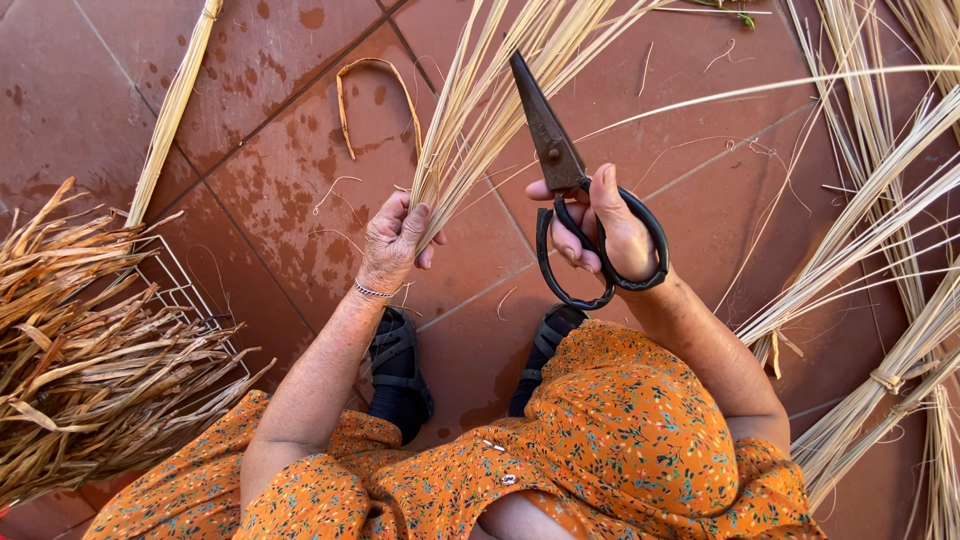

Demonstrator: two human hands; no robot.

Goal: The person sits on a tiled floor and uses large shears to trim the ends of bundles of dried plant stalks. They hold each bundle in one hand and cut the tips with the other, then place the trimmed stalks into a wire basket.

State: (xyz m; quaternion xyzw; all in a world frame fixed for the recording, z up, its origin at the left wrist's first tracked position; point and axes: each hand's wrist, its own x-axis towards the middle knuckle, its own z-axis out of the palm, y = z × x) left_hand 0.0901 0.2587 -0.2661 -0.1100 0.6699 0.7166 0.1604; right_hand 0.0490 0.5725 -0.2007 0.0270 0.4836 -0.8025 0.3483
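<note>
A bundle of pale straw (pixel 470 120) is gripped by the left hand (pixel 392 243), while closed black scissors (pixel 565 175) are held by the right hand (pixel 605 225) above red floor tiles (pixel 270 160).

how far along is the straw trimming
Looks mid-job. Done: tied bundles lie at the right, dry leafy trimmings heaped by a wire rack. In hand: left hand grips a straw bunch; right hand holds shut black scissors. Left: this bunch's ends look uncut, and it's untied.
</note>
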